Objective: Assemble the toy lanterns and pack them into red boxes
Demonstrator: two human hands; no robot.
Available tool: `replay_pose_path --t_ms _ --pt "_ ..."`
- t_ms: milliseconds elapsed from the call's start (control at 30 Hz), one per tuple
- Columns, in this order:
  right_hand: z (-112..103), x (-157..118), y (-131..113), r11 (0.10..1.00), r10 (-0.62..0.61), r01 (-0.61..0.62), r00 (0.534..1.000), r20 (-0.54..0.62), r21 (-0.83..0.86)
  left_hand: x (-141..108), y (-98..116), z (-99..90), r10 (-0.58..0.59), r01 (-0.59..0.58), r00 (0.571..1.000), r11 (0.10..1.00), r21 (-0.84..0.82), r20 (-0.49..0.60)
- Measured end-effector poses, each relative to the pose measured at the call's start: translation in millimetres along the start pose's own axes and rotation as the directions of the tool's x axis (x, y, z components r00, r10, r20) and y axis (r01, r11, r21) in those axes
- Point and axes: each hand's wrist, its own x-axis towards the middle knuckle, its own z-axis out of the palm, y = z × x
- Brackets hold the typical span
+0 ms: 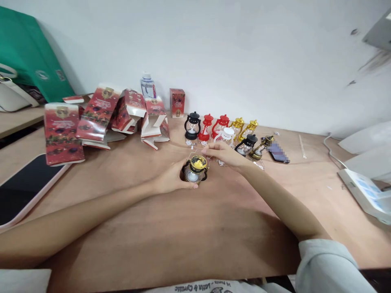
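A small black-and-gold lantern [194, 170] with a clear body and a pale candle inside is gripped round its left side and base by my left hand [172, 177]. My right hand [220, 154] pinches the thin wire handle [208, 162] at the lantern's upper right. Behind the hands stands a cluster of similar lanterns: a black one [192, 126], red ones [220, 124], a white one [226, 135], gold ones [248, 129], a second black one [246, 145] and a bronze one [258, 151] that leans. Small white tags lie by several of them.
Opened red boxes [99, 110] lie at the left, with an upright red box [177, 103] and a water bottle [148, 86] near the wall. A large tablet-like device [26, 189] is at the left, a phone [277, 152] behind the lanterns, and a power strip [363, 195] at the right.
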Motion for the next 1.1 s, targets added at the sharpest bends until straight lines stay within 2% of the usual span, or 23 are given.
replay_pose_path --t_ms 133,200,300,400,533,600,633,667,700,733,767,833,867,900,967,1033,1100 --pt "7 -19 -21 0.989 -0.14 0.145 0.978 -0.154 0.026 -1 4 -1.4 0.025 -0.025 1.0 0.997 0.074 0.006" --pt "12 -26 -26 0.982 -0.177 0.185 0.967 -0.181 0.027 -2 6 -1.2 0.037 -0.037 0.999 0.994 0.102 0.006" --pt "15 -24 -23 0.982 -0.092 0.114 0.985 -0.149 0.151 -4 8 -0.7 0.022 -0.02 1.0 0.99 0.143 -0.011" --pt "12 -9 -11 0.968 0.017 0.015 0.992 -0.124 0.252 -3 7 -0.7 0.0 0.002 1.0 0.987 0.159 -0.007" --pt "5 1 -4 0.966 0.032 0.009 0.988 -0.154 0.257 -2 6 -0.7 -0.009 0.009 1.0 0.979 0.203 -0.004" --pt "3 -8 -12 0.974 -0.066 0.112 0.972 -0.225 0.197 -2 7 -0.8 -0.006 0.01 1.0 0.968 0.251 -0.018" --pt "3 -16 -18 0.974 -0.168 0.201 0.952 -0.255 0.107 -2 8 -0.9 -0.003 0.01 1.0 0.964 0.264 -0.026" --pt "4 -25 -25 0.953 -0.299 0.3 0.924 -0.238 -0.035 -2 9 -1.1 0.001 0.008 0.999 0.964 0.265 -0.033" --pt "6 -34 -32 0.894 -0.431 0.396 0.888 -0.159 -0.211 -2 11 -1.3 0.003 0.006 0.999 0.967 0.256 -0.034" --pt "9 -43 -38 0.784 -0.525 0.473 0.851 -0.021 -0.403 -2 12 -1.5 0.006 0.003 0.999 0.97 0.243 -0.034" --pt "13 -50 -43 0.63 -0.57 0.534 0.811 0.13 -0.564 -3 12 -1.5 0.011 -0.004 0.999 0.973 0.232 -0.03" --pt "22 -58 -46 0.325 -0.554 0.556 0.768 0.322 -0.766 -3 12 -1.1 0.044 -0.039 0.999 0.973 0.226 -0.014" --pt "27 -59 -46 0.223 -0.536 0.549 0.76 0.369 -0.806 -4 11 -0.5 0.066 -0.064 0.998 0.971 0.231 -0.001" --pt "31 -58 -44 0.173 -0.527 0.532 0.761 0.379 -0.829 -4 9 0.2 0.087 -0.088 0.996 0.967 0.239 0.013" --pt "35 -52 -37 0.195 -0.533 0.489 0.78 0.327 -0.85 -4 4 0.8 0.11 -0.114 0.994 0.96 0.256 0.029" --pt "35 -45 -30 0.315 -0.516 0.413 0.83 0.211 -0.854 -4 1 -2.4 0.088 -0.101 0.995 0.948 0.301 0.055" --pt "33 -39 -25 0.464 -0.425 0.357 0.893 0.15 -0.811 -2 3 -13.3 0.065 -0.115 0.988 0.913 0.391 0.137"
